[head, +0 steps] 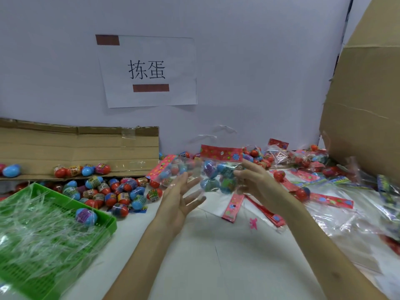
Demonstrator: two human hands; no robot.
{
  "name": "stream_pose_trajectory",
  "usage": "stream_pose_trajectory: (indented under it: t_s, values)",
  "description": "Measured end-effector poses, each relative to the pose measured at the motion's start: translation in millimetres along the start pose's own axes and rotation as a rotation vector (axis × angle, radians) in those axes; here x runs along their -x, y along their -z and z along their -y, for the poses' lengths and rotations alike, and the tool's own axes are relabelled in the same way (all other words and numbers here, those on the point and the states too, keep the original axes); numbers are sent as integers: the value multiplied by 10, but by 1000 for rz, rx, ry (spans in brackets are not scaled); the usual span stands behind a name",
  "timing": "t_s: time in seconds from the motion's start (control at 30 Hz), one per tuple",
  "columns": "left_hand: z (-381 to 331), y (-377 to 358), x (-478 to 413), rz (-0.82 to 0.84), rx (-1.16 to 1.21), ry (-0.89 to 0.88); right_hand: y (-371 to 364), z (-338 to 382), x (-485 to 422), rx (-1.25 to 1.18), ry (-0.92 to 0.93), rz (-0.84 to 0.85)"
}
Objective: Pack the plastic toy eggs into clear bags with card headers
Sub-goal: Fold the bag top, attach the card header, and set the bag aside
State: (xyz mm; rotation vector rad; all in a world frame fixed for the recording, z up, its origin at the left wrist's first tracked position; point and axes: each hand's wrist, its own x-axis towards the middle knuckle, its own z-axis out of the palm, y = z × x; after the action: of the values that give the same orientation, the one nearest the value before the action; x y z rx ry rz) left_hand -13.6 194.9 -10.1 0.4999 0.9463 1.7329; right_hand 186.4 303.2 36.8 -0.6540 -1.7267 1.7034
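Observation:
My right hand (254, 184) grips the right side of a clear bag (218, 177) that holds several blue and purple toy eggs and has a red flowered card header (220, 153) on top. It is raised above the white table (216, 256). My left hand (180, 197) is open with spread fingers just left of that bag. A second filled bag (173, 169) with a red header is blurred at my left fingertips; whether they touch it I cannot tell. Loose red and blue eggs (116, 193) lie in a pile at the left.
A green basket (108, 221) at front left holds clear film strips and one egg (86, 216). A flat cardboard sheet (86, 148) leans at the back left, with several eggs on it. A tall cardboard box (365, 109) stands at right. Empty headered bags (331, 200) and eggs litter the right side.

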Motion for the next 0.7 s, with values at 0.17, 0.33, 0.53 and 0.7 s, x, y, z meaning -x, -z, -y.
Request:
stream_pose_trajectory:
  t_s: [0.17, 0.33, 0.53, 0.7]
  values:
    - [-22, -48, 46, 116, -107, -17, -246, -217, -70, 31, -18, -50]
    - [34, -18, 11, 39, -106, -61, -306, -311, -48, 75, 35, -287]
    - [51, -5, -11, 30, -126, -89, -347, -358, 35, 262, 107, -276]
    - [64, -4, -26, 26, -109, -68, -299, -361, 28, 177, 96, -274]
